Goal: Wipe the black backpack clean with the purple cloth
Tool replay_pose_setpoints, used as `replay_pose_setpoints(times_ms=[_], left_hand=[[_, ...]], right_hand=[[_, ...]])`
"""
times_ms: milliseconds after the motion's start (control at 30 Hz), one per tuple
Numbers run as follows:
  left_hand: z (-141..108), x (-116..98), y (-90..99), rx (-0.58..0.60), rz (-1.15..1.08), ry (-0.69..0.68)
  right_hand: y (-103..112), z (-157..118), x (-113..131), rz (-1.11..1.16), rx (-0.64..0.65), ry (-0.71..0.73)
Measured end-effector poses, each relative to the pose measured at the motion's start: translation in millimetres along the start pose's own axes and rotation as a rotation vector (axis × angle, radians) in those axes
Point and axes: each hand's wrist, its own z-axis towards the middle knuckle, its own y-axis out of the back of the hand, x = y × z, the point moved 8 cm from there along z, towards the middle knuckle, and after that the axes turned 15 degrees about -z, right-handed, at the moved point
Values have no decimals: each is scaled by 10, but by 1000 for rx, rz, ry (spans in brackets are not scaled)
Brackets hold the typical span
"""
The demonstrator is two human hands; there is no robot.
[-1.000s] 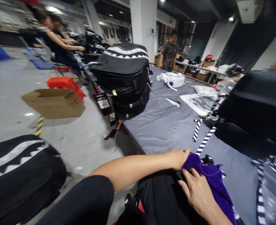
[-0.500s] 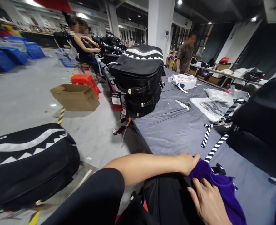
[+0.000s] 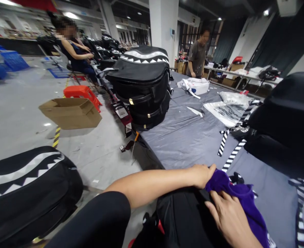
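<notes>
A black backpack (image 3: 185, 217) lies in front of me at the table's edge, its lower part cut off by the frame. Bunched purple cloth (image 3: 247, 196) lies along its right side. My left hand (image 3: 202, 175) reaches across the bag's top with its fingers closed on the cloth's upper end. Just below it, my right hand (image 3: 228, 212) lies over the bag and cloth, fingers spread and thumb apart. Its fingertips touch the cloth's edge. Small black-and-white pieces show behind the cloth, too covered to name.
Black backpacks (image 3: 141, 77) are stacked on the grey-covered table (image 3: 175, 144). Scissors (image 3: 195, 111), a white bag (image 3: 197, 86) and another dark backpack (image 3: 283, 127) with striped straps lie there too. At left are a toothed-print backpack (image 3: 33, 193) and a cardboard box (image 3: 71, 113). Other people sit and stand beyond.
My view has turned slightly right, so the surroundings sit further left. Both hands keep nearly the same place on the cloth and bag. The standing person's arm is now lower towards the table.
</notes>
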Motion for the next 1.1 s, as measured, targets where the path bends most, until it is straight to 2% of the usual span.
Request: replay_pose_setpoints(times_ms=[100,167,233,400,567,633,700,767,800,833,867,900,967,1033,1067,1100], left_hand=[[-58,-27,-12,-21,-6,-4],[-55,-15,13,-70,23,-3],[-21,22,4,-59,38,7],[-1,60,-36,5,61,47],[3,79,-49,-3,52,26],[6,97,-51,10,30,21],[3,115,-54,34,9,31],[-2,124,-51,53,-1,43],[-3,125,-48,58,-2,45],[-2,122,-46,61,-1,43],[1,118,-44,60,2,38],[5,114,-44,58,5,33],[14,106,-49,51,14,22],[12,94,-37,14,35,17],[4,81,-28,-10,43,13],[-5,67,-22,-30,46,8]], right_hand=[[51,-198,-89,-96,118,-55],[101,-325,-152,-64,145,-79],[122,-407,-215,-15,153,-117],[95,-456,-231,12,132,-181],[141,-515,-269,104,14,-302],[241,-606,-453,262,-53,-506],[302,-784,-725,522,-101,-852],[274,-969,-891,826,-115,-1195],[254,-1003,-914,935,-107,-1295],[246,-984,-922,984,-95,-1329],[255,-909,-923,966,-84,-1293],[272,-776,-907,897,-65,-1180],[260,-390,-731,733,29,-778],[164,-80,-417,644,180,-350],[111,3,-289,629,255,-202],[71,51,-211,624,311,-118]])
